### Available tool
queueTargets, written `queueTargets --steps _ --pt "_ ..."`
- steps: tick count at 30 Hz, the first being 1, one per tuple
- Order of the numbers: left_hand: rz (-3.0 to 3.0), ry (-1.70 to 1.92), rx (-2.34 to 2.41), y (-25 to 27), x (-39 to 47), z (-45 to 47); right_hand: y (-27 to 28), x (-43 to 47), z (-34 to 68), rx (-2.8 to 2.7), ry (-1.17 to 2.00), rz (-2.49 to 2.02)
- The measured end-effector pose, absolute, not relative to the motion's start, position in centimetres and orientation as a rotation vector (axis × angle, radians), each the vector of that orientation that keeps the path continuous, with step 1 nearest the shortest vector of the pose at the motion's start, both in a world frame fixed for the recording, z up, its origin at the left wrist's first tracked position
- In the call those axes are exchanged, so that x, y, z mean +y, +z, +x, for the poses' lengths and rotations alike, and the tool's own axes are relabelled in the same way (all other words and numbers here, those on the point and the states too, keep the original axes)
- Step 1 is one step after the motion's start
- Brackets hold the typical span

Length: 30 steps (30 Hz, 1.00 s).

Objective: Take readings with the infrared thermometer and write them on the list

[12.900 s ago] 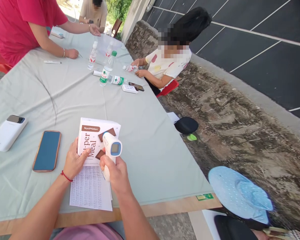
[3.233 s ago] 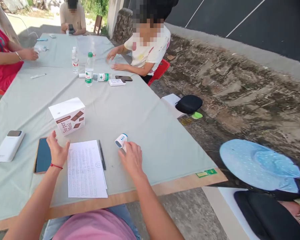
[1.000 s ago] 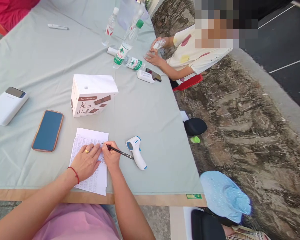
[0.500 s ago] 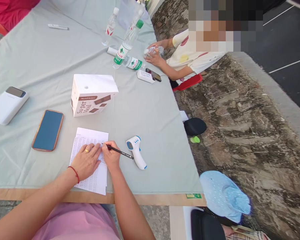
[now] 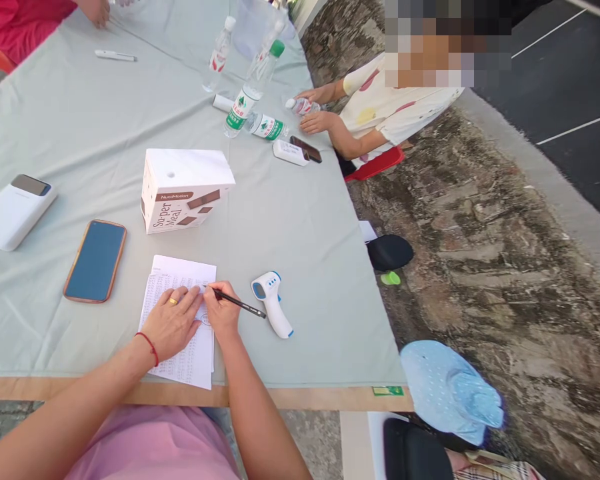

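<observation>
My left hand (image 5: 174, 325) lies flat on a small stack of printed paper sheets (image 5: 195, 370), its fingers stretched out. A ring and a red cord bracelet show on it. Beside it, my right hand (image 5: 223, 310) is closed round a black pen (image 5: 243, 305), whose tip meets the sheet close to my left fingertips. Just right of the pen lies a white and blue infrared thermometer (image 5: 273, 303). A phone in a brown case (image 5: 95, 261) lies left of the paper, and a white and brown meal box (image 5: 187, 193) stands behind it.
A white power bank (image 5: 15, 213) lies far left, a white marker (image 5: 116, 56) at the back. Several water bottles (image 5: 237, 113) stand or lie at the far right. Another person (image 5: 365, 113) sits there with hands at a bottle. A blue hat (image 5: 450, 390) is beyond the table's right corner.
My hands and the pen have hardly moved. The person across has lowered the bottle onto the table and parted their hands. Another person's hand has appeared at the top left.
</observation>
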State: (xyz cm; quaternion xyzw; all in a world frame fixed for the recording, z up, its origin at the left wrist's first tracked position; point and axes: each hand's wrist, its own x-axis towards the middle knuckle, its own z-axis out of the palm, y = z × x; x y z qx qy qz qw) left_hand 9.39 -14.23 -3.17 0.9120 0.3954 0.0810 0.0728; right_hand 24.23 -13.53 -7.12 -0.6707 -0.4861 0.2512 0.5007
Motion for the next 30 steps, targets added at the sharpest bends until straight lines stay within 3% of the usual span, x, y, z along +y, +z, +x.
queueTargets --steps 30 --pt "2.735 0.238 1.19 -2.97 -14.21 9.37 -7.03 -13.66 24.17 -1.165 0.573 -1.636"
